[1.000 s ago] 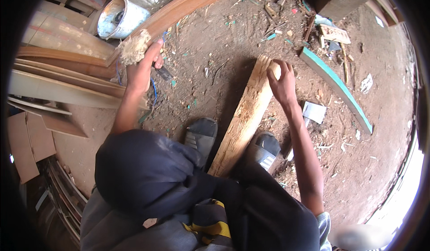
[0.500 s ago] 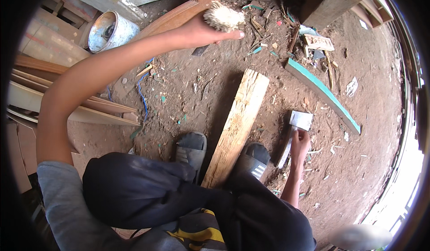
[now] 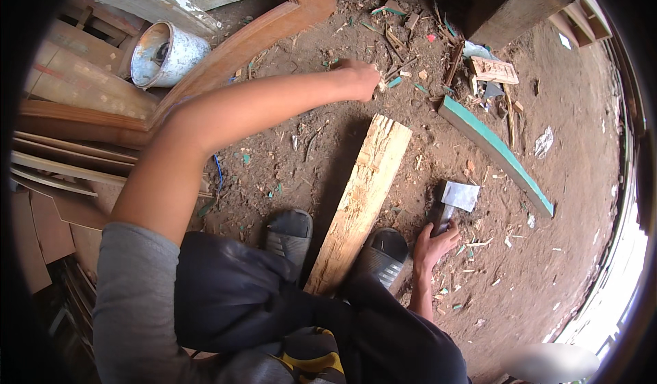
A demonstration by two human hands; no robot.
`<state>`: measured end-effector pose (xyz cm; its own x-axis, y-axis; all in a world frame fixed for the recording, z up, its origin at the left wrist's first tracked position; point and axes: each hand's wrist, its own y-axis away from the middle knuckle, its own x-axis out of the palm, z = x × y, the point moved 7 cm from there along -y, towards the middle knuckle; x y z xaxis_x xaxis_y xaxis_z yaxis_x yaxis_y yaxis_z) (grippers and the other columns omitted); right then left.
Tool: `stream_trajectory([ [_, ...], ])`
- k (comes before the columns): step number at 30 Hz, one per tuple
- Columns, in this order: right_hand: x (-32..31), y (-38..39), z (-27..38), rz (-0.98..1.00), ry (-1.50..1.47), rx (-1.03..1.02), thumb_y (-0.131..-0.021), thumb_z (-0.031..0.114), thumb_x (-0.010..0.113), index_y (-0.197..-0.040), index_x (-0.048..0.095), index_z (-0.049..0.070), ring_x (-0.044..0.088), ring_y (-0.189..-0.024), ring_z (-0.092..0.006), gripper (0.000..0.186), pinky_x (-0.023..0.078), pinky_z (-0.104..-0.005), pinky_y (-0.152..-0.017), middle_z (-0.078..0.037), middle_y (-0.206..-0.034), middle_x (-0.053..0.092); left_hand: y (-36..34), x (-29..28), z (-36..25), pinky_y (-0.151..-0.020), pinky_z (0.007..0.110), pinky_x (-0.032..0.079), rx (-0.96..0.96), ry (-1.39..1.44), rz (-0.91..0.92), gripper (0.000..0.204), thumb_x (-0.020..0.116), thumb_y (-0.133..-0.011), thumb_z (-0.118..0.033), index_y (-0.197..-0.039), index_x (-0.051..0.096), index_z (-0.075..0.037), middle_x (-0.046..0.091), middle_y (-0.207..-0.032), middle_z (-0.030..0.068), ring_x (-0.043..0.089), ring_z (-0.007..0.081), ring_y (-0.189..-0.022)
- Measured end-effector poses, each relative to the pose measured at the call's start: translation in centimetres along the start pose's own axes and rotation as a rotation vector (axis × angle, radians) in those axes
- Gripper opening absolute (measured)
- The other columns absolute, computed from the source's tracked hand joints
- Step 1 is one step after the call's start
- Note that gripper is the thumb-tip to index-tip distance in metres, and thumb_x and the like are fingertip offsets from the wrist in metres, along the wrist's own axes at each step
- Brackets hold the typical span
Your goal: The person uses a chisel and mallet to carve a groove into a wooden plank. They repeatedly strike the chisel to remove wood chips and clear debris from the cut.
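A rough pale plank (image 3: 363, 199) lies on the dirt between my two grey sandals (image 3: 291, 233), its near end under my legs. My left hand (image 3: 359, 79) reaches out past the plank's far end, just above the ground, with the fingers curled and no clump showing in them. My right hand (image 3: 434, 244) is low beside my right foot, closed round the dark handle of a hatchet (image 3: 457, 198). The hatchet's pale metal head rests on the dirt to the right of the plank.
A dented metal bucket (image 3: 161, 52) lies on its side at the far left, behind a brown wooden frame (image 3: 274, 21). Stacked boards (image 3: 61, 158) line the left. A green-edged board (image 3: 493, 144) lies at the right, with wood scraps and chips scattered over the dirt.
My left hand carried a clump of pale shavings forward; the clump is gone and the hand has dropped toward the plank's far end. My right hand left the plank and took the hatchet handle.
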<state>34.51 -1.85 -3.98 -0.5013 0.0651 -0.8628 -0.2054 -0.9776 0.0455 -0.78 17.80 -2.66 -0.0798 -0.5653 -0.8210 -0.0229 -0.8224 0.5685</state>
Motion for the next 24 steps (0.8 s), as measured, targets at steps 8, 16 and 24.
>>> stream_trajectory([
  [8, 0.7, 0.5, -0.3, -0.024, 0.053, -0.023, -0.077, 0.008, 0.058, -0.126, 0.037, -0.006, 0.039, -0.111, -0.0418, 0.055, 0.03, -0.0542, -0.097, -0.025, -0.118, 0.042, -2.3, -6.0, -3.7, -0.069, 0.042, 0.056, 0.207, -0.212, -0.152, 0.028, 0.064, -0.07, -0.022, -0.089, 0.07, -0.002, 0.069, -0.09, 0.0158, 0.068, 0.03, -0.084],
  [16, 0.9, 0.4, -0.4, -0.017, 0.067, -0.014, -0.077, 0.007, 0.058, -0.127, 0.037, -0.006, 0.04, -0.111, -0.0414, 0.056, 0.031, -0.0529, -0.097, -0.025, -0.119, 0.043, -7.2, -6.2, -3.8, -0.074, 0.047, 0.053, 0.2, 0.249, -0.408, 0.033, 0.062, -0.077, -0.029, -0.089, 0.067, 0.001, 0.067, -0.089, 0.0227, 0.066, 0.0371, -0.085],
  [24, 0.8, 0.4, -0.1, -0.047, 0.06, -0.024, -0.075, 0.005, 0.059, -0.126, 0.037, -0.006, 0.041, -0.111, -0.0416, 0.057, 0.032, -0.052, -0.095, -0.025, -0.118, 0.044, -7.6, -3.7, -4.1, -0.078, 0.045, 0.053, 0.137, 0.253, -0.473, 0.018, 0.057, -0.083, -0.015, -0.092, 0.064, 0.0, 0.065, -0.098, 0.0207, 0.065, 0.0357, -0.09],
])
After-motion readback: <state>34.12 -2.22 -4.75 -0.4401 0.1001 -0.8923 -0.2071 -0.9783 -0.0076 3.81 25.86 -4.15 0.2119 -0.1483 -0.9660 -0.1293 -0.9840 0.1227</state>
